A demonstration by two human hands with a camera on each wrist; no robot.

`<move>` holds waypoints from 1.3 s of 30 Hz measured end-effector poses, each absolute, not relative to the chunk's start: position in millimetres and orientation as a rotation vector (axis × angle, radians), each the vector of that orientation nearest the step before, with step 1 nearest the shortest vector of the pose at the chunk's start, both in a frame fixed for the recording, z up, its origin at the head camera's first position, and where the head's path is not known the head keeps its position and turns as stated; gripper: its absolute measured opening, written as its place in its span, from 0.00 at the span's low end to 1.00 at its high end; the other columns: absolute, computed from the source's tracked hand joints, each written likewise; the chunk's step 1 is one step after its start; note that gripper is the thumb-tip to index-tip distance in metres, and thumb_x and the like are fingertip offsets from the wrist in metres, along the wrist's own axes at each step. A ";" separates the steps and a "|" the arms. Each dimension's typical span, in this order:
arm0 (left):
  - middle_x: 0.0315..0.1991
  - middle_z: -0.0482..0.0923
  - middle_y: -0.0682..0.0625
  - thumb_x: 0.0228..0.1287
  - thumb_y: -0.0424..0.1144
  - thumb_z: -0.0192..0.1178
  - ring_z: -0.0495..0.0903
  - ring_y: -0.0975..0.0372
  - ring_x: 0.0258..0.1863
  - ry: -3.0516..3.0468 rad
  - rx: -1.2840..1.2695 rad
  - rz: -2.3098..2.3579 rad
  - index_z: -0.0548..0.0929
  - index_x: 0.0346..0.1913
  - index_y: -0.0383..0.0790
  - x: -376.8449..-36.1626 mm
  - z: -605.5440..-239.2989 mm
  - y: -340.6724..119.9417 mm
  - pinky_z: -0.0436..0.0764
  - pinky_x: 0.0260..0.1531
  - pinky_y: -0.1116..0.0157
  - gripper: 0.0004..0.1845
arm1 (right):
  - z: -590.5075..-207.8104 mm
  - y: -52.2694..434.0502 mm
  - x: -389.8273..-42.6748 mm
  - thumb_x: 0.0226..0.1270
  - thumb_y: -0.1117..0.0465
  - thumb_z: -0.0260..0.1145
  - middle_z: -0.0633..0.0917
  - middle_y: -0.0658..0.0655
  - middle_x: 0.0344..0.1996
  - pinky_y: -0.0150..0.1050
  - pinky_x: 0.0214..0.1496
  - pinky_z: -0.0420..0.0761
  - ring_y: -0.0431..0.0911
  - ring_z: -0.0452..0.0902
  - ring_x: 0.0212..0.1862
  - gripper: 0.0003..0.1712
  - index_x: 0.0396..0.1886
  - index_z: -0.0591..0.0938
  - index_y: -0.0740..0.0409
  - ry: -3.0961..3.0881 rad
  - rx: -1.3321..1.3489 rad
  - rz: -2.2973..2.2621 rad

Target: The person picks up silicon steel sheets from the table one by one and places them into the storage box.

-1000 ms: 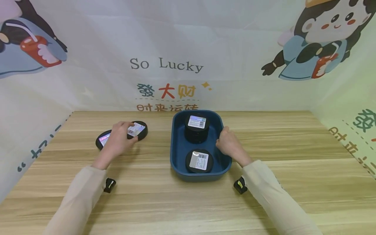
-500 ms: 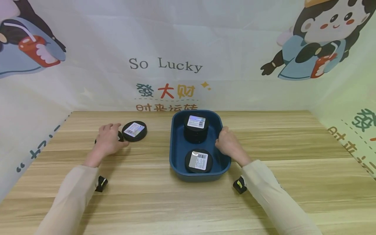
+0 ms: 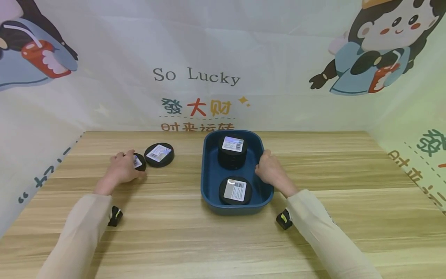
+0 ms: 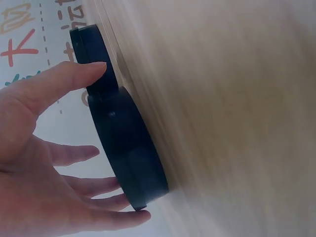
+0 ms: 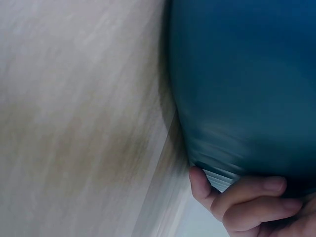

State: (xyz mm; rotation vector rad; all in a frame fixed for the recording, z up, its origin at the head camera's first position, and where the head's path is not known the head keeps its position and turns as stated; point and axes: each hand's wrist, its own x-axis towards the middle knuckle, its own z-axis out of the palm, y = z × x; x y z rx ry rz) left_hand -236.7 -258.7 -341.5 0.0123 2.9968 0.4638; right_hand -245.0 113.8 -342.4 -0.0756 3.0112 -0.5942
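Note:
My left hand point(image 3: 122, 168) reaches round a flat black round tin point(image 3: 140, 162) on the wooden table, thumb on one side of its rim and fingers on the other. In the left wrist view the same tin point(image 4: 126, 148) lies between my thumb and fingers point(image 4: 131, 217). A second labelled tin point(image 3: 159, 155) lies just right of it, also seen as the far tin point(image 4: 89, 49). My right hand point(image 3: 270, 170) grips the right rim of a blue tray point(image 3: 209, 193); its fingers point(image 5: 247, 197) curl over the tray wall point(image 5: 237, 74).
Inside the tray stand a stack of black tins point(image 3: 232, 152) at the back and a single tin point(image 3: 235, 190) at the front. A printed backdrop point(image 3: 196, 77) closes the back and both sides. Bare wooden table point(image 3: 348, 174) stretches right of the tray.
My left hand slid left off the right-hand tin, uncovering it, and settled round the left tin. The right hand and tray stayed put.

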 end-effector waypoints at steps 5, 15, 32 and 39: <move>0.48 0.56 0.17 0.46 0.42 0.63 0.56 0.28 0.48 2.987 -0.001 0.448 0.53 0.56 0.15 -240.9 -344.5 -262.7 0.61 0.46 0.42 0.43 | -342.8 114.9 -244.8 0.55 0.67 0.54 0.75 0.65 0.21 0.41 0.23 0.74 0.53 0.75 0.24 0.21 0.44 0.64 0.78 3.037 -0.120 -0.601; 0.42 0.61 0.19 0.44 0.44 0.64 0.62 0.31 0.44 2.963 0.023 0.408 0.57 0.50 0.11 -247.1 -345.8 -270.3 0.65 0.43 0.44 0.42 | -343.6 115.5 -245.2 0.55 0.67 0.55 0.75 0.64 0.20 0.41 0.22 0.74 0.53 0.74 0.24 0.22 0.45 0.63 0.78 3.044 -0.137 -0.598; 0.32 0.68 0.28 0.40 0.50 0.64 0.69 0.42 0.35 2.918 0.047 0.292 0.65 0.39 0.13 -252.3 -338.5 -273.9 0.70 0.37 0.51 0.39 | -344.7 115.6 -245.9 0.55 0.67 0.55 0.75 0.65 0.21 0.41 0.23 0.74 0.53 0.75 0.25 0.21 0.45 0.63 0.78 3.041 -0.126 -0.601; 0.29 0.69 0.31 0.39 0.51 0.66 0.69 0.46 0.31 2.920 0.036 0.332 0.67 0.36 0.15 -252.7 -338.1 -275.3 0.71 0.32 0.56 0.37 | -343.9 114.8 -246.0 0.56 0.66 0.55 0.74 0.65 0.22 0.40 0.23 0.75 0.53 0.75 0.25 0.22 0.46 0.63 0.78 3.019 -0.095 -0.605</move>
